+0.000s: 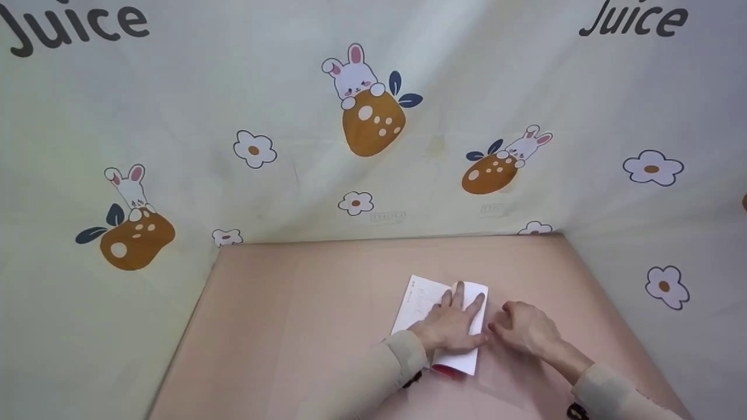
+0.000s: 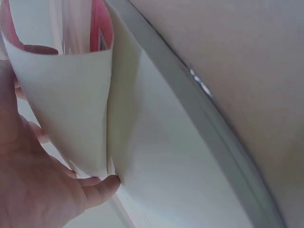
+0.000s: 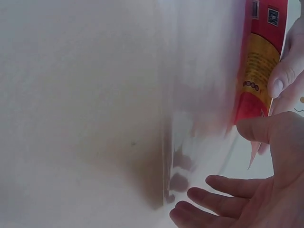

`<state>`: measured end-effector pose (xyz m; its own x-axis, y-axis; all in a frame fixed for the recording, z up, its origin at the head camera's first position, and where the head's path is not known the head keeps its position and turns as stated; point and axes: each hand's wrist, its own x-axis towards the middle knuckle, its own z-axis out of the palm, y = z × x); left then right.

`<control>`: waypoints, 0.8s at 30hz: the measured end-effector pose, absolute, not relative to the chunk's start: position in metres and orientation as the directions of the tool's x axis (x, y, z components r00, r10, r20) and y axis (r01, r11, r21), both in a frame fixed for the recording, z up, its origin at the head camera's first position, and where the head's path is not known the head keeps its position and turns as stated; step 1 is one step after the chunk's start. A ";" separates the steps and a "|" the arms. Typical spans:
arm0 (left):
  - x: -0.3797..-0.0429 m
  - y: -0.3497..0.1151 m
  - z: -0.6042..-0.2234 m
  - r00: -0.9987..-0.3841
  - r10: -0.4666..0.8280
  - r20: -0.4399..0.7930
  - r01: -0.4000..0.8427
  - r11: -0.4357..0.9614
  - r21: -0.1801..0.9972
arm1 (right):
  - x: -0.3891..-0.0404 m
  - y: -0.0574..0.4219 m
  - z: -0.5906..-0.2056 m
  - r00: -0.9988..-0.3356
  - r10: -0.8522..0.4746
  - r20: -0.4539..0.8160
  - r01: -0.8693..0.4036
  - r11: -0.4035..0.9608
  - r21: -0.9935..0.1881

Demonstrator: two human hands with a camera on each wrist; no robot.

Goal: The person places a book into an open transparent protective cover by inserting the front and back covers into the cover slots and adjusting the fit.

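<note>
A booklet (image 1: 417, 300) lies open on the pink surface, white pages up, with a bit of red cover (image 1: 446, 371) curling out at its near edge. My left hand (image 1: 452, 328) rests on it with fingers spread, pressing the right-hand white flap. Red and yellow printing shows on the cover's outer side (image 3: 260, 52) in the right wrist view. Clear plastic film (image 3: 204, 80) extends from beside that cover. My right hand (image 1: 528, 328) is just right of the booklet, its fingers loosely bent close to the film. Whether its thumb touches the film is unclear.
The pink tabletop (image 1: 292, 315) extends left of the booklet and behind it. A pale cloth (image 1: 280, 76) printed with rabbits, flowers and lettering encloses the back and both sides.
</note>
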<state>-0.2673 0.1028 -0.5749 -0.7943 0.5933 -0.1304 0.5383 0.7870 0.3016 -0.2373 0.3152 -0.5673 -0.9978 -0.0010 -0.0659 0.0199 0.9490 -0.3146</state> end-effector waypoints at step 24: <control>-0.258 0.117 -0.581 -0.822 0.538 -0.187 0.539 0.841 0.046 | -0.231 0.304 -0.574 -0.985 -0.051 -0.163 -0.029 0.990 -0.138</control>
